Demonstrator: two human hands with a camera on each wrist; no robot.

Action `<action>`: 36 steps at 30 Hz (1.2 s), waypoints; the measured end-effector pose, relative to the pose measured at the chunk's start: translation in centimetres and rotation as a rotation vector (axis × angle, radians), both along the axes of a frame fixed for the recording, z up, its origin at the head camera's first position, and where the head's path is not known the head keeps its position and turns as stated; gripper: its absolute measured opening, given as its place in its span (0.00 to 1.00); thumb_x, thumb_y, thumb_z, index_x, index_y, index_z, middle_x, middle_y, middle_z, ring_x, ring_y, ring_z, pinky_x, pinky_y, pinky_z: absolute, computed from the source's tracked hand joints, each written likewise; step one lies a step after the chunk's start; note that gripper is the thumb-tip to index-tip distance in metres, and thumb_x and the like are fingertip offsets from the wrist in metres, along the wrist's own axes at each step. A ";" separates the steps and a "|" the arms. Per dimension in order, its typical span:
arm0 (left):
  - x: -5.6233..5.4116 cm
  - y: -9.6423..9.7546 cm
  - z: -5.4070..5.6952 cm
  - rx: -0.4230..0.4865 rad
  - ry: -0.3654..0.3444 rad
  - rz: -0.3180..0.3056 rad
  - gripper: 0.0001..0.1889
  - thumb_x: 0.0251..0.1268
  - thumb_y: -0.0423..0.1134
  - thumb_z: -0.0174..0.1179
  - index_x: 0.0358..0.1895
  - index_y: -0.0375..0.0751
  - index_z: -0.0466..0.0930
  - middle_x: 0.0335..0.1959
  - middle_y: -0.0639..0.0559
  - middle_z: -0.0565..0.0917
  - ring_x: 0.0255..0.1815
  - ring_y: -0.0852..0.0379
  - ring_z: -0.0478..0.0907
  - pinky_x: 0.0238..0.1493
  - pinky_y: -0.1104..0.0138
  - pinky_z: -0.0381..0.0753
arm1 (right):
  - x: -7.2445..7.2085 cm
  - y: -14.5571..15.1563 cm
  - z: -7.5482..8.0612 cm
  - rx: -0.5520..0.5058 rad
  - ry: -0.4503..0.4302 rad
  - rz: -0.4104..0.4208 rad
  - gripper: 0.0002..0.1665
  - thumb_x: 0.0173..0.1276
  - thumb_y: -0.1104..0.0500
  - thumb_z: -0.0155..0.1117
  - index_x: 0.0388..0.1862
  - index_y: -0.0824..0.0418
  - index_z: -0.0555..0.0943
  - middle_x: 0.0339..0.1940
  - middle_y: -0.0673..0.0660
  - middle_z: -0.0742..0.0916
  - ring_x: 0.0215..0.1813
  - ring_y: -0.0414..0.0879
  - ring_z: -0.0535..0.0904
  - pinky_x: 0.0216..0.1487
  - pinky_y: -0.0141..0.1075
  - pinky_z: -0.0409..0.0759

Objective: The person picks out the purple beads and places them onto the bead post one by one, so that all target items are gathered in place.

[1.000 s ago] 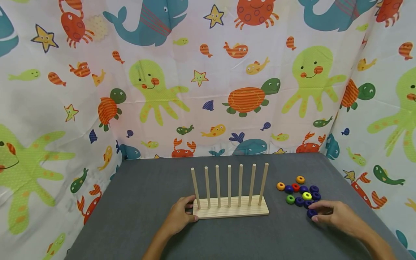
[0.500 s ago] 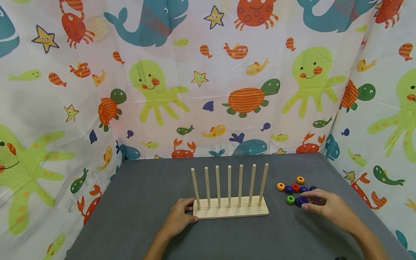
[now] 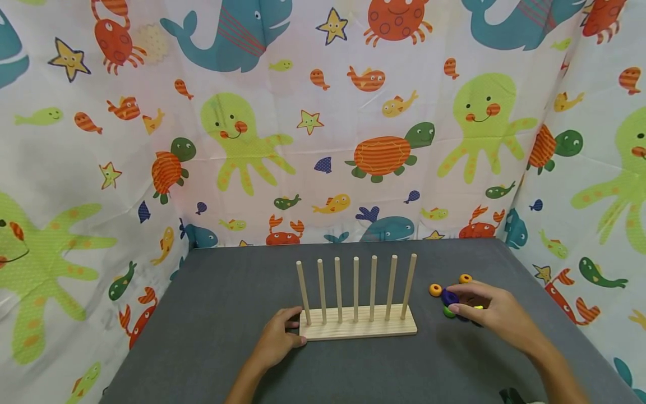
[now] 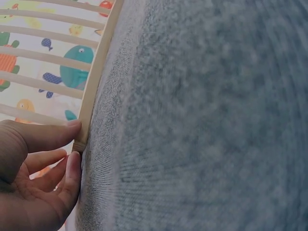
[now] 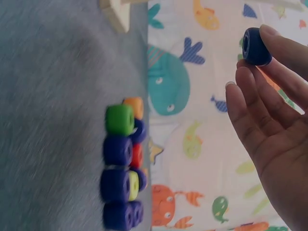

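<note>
A pale wooden peg rack (image 3: pixel 360 330) with several upright dowels stands on the grey table. My left hand (image 3: pixel 275 339) grips its left end; in the left wrist view the thumb and fingers (image 4: pixel 73 168) pinch the corner of the base. Over on the right, my right hand (image 3: pixel 492 311) pinches a dark blue bead (image 5: pixel 256 46) between thumb and fingers, held above the table. Below it lies a cluster of loose beads, with a green bead (image 5: pixel 120 120), a red bead (image 5: pixel 137 155) and a yellow bead (image 5: pixel 134 185) among several blue ones. The right hand hides part of this cluster in the head view.
Two orange beads show at the cluster's far side, one orange bead (image 3: pixel 435 290) nearest the rack. A curtain (image 3: pixel 313 157) printed with sea animals encloses the back and sides of the grey table (image 3: pixel 227 297). A dark object (image 3: pixel 511 395) shows at the bottom edge.
My right hand has lifted a blue bead from the near end of the cluster and carried it leftward, towards the rack. The left hand and rack have stayed in place.
</note>
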State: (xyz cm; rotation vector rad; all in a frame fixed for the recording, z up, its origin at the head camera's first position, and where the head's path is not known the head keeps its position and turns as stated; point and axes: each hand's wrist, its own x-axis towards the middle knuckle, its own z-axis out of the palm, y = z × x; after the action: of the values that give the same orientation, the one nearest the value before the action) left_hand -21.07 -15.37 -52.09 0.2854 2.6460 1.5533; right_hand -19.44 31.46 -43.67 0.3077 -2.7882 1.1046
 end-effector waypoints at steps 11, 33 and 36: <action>0.0 -0.1 -0.2 0.075 -0.035 0.000 0.38 0.52 0.21 0.73 0.72 0.32 0.76 0.68 0.32 0.77 0.62 0.37 0.82 0.50 0.58 0.89 | 0.0 -3.2 1.6 -0.037 0.194 0.070 0.16 0.69 0.52 0.77 0.55 0.49 0.89 0.47 0.47 0.88 0.43 0.38 0.83 0.43 0.29 0.86; 0.4 -0.2 -0.5 0.128 -0.072 0.025 0.37 0.56 0.22 0.72 0.73 0.33 0.74 0.69 0.32 0.78 0.63 0.37 0.82 0.54 0.53 0.88 | -0.6 -8.6 4.4 -0.169 0.326 0.255 0.19 0.66 0.62 0.78 0.56 0.52 0.89 0.45 0.45 0.88 0.42 0.39 0.85 0.44 0.29 0.87; 0.3 -0.2 -0.7 0.135 -0.075 0.024 0.37 0.56 0.23 0.72 0.73 0.34 0.74 0.70 0.32 0.78 0.63 0.38 0.81 0.55 0.53 0.87 | -0.7 -9.3 4.7 -0.186 0.350 0.269 0.20 0.66 0.63 0.78 0.56 0.53 0.89 0.46 0.46 0.89 0.42 0.38 0.85 0.46 0.27 0.86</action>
State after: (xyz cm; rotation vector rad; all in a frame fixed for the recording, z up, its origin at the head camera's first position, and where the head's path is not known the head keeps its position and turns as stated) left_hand -20.76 -15.61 -52.77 0.1980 2.5021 1.7179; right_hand -20.16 22.15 -38.96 0.7881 -2.3665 1.2168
